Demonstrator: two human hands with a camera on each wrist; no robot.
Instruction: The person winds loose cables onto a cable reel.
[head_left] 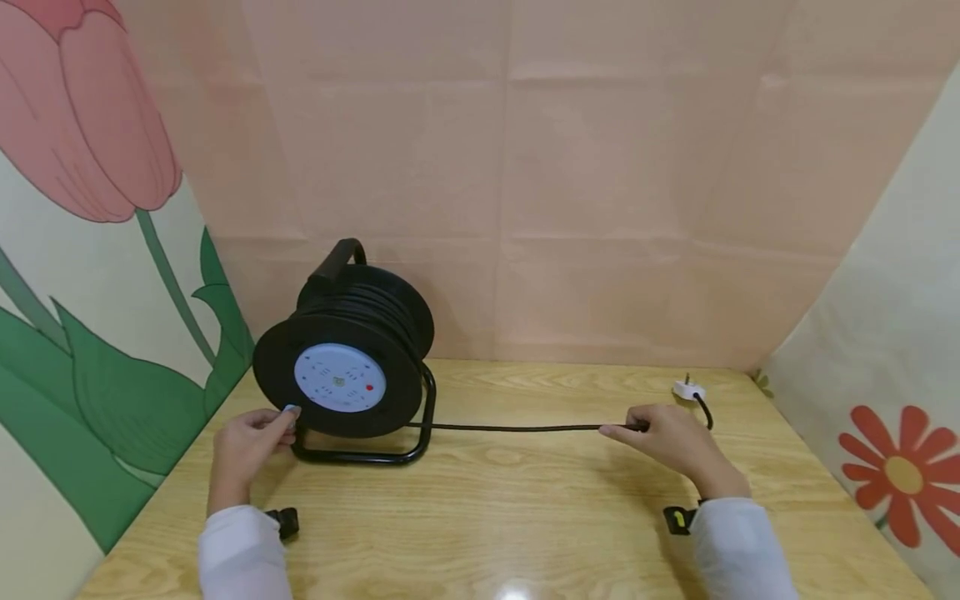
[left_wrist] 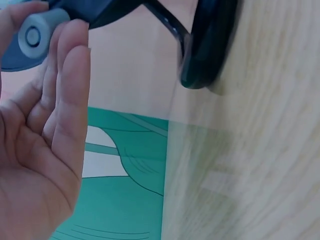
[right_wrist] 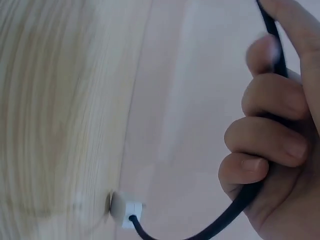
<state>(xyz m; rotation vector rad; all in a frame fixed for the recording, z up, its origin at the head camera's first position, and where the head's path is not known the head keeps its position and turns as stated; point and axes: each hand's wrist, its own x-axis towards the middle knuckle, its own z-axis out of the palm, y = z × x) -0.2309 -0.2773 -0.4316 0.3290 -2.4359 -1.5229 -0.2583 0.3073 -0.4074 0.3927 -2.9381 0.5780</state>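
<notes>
A black cable reel [head_left: 277,367] stands on its tubular frame at the left of the table, with a pale socket panel on its front disc. My left hand [head_left: 249,442] pinches a small grey winding knob [left_wrist: 42,32] at the disc's lower left edge, between thumb and fingers. From the reel's lower right a black cable [head_left: 517,428] runs nearly straight to my right hand [head_left: 675,437]. That hand grips it, fingers curled around the cable in the right wrist view. Beyond the hand the cable bends back to a white plug [head_left: 687,389], which lies on the table.
The wooden table [head_left: 495,517] meets a pink backdrop [head_left: 570,208] behind the reel. A tulip-printed panel [head_left: 97,125] borders the left side, and a panel with a red flower [head_left: 902,475] borders the right. Each wrist wears a black strap device.
</notes>
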